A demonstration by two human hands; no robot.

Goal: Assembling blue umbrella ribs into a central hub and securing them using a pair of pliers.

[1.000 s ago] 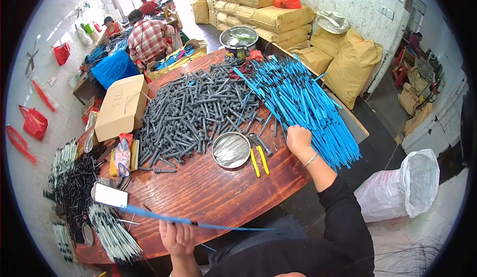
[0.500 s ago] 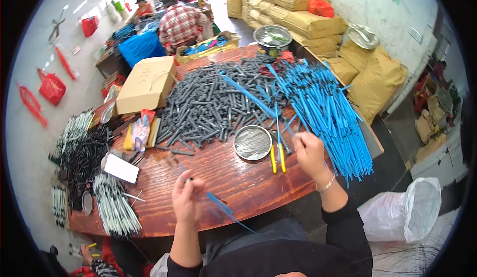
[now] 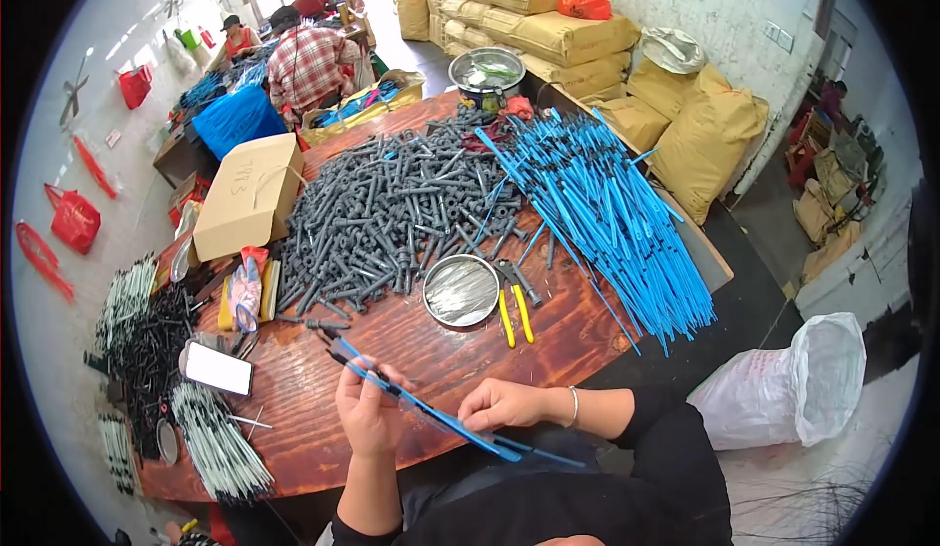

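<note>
My left hand (image 3: 370,407) is closed round a few thin blue strips (image 3: 443,421) with black pieces along their upper ends. They slant from above that hand down to the right, past the table's near edge. Against their lower part, the fingertips of my right hand (image 3: 504,405) are pinched together. Ahead of my hands lie cutting pliers with yellow handles (image 3: 516,315) and a round metal dish (image 3: 460,291) of thin silvery pins. Beyond these spreads a heap of dark grey tubular parts (image 3: 392,203). A large pile of blue strips (image 3: 617,237) with black ends lies to the right.
At the left are an open cardboard box (image 3: 245,198), a lit phone (image 3: 218,368), black parts (image 3: 162,350) and bundles of pale strips (image 3: 220,443). A metal bowl (image 3: 487,71) stands at the far edge. A white sack (image 3: 774,389) is on the floor at right.
My right hand has come down and left, from near the blue pile to the strips at my left hand. The strips in my left hand now point up and away. The view has shifted right.
</note>
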